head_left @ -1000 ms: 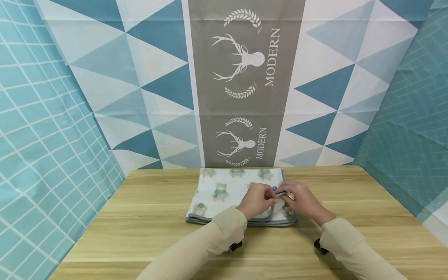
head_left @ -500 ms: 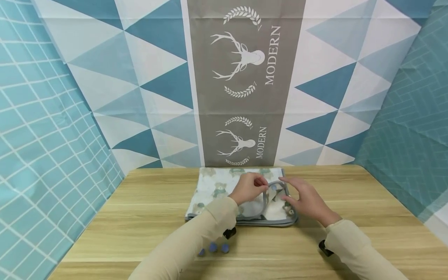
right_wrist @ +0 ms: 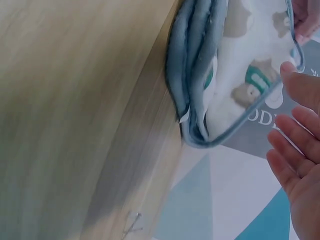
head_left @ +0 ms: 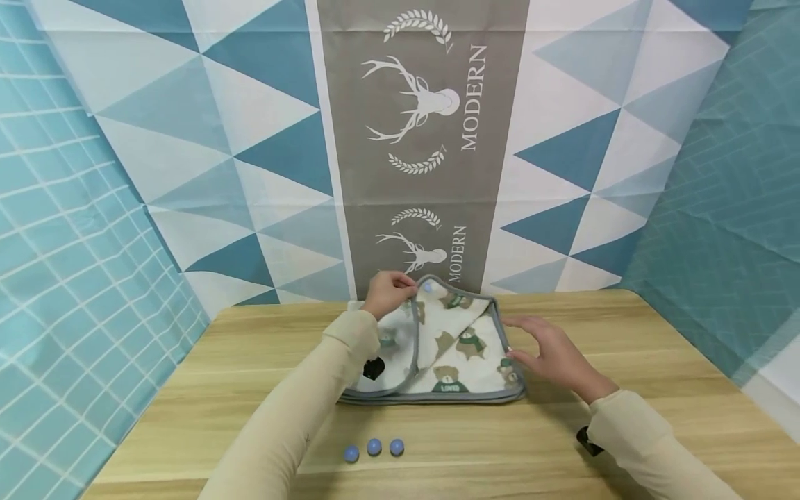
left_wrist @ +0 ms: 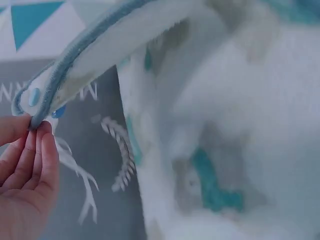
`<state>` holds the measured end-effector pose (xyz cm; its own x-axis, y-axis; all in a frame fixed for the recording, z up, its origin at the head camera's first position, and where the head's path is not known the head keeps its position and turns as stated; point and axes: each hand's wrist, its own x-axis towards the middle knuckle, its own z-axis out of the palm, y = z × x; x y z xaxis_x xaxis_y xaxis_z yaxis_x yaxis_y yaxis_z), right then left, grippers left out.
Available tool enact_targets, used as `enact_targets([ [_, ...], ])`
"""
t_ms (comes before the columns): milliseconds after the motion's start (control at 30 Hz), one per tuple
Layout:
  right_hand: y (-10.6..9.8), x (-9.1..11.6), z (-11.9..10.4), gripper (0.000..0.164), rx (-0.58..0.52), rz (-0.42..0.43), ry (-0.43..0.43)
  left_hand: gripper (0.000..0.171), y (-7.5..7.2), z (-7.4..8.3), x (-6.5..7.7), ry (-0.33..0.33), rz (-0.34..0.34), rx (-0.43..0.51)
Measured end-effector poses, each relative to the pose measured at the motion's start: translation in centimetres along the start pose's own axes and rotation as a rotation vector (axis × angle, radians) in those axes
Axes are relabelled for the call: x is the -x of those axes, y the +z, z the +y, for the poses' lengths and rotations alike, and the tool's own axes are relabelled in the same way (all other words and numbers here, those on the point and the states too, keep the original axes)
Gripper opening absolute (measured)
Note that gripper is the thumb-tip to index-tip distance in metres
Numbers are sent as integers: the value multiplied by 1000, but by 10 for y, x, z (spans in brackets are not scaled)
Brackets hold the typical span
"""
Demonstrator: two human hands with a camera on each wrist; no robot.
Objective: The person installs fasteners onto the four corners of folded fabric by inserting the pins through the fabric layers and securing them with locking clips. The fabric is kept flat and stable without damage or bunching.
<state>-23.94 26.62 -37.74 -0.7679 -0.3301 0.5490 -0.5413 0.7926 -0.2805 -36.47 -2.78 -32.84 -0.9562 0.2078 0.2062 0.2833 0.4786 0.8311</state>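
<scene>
A folded white blanket point(head_left: 481, 340) with a bear print and grey-blue edging lies on the wooden table. My left hand point(head_left: 389, 295) pinches its edge between thumb and fingers and holds a layer raised and peeled toward the left. Blue snap buttons point(left_wrist: 34, 96) show at the lifted corner in the left wrist view. More bears are visible on the layer underneath. Beside the right edge is my right hand point(head_left: 550, 354), fingers spread and loosely bent, thumb close to the edging. In the right wrist view, stacked folded edges point(right_wrist: 197, 75) show at the blanket's near side.
Three small blue balls point(head_left: 374, 446) sit in a row on the table point(head_left: 500, 458), in front of the blanket. A patterned backdrop point(head_left: 431, 139) with deer heads rises behind the table's far edge. Blue tile-print sheets point(head_left: 81, 278) hang at both sides.
My left hand has moved left and up, pulling the blanket's layer open and uncovering more bears. My right hand has let go of the edge and stays at the right side. The blue balls have come into view.
</scene>
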Motion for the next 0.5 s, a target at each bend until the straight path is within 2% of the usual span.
enact_targets([
  [100, -5, 1, 2, 54, 13, -3, -8, 13, -6, -11, -8, -80, 2, 38],
  [200, -9, 2, 2, 53, 26, -14, -7, 14, -7, -25, -17, -125, -9, 8],
  [400, -16, 7, 3, 52, 49, -15, -35, 14, -4, -54, -28, -147, 21, -96],
  [500, -22, 11, 4, 52, 68, 3, -40, 20, -1, -59, -30, -170, 18, -125],
])
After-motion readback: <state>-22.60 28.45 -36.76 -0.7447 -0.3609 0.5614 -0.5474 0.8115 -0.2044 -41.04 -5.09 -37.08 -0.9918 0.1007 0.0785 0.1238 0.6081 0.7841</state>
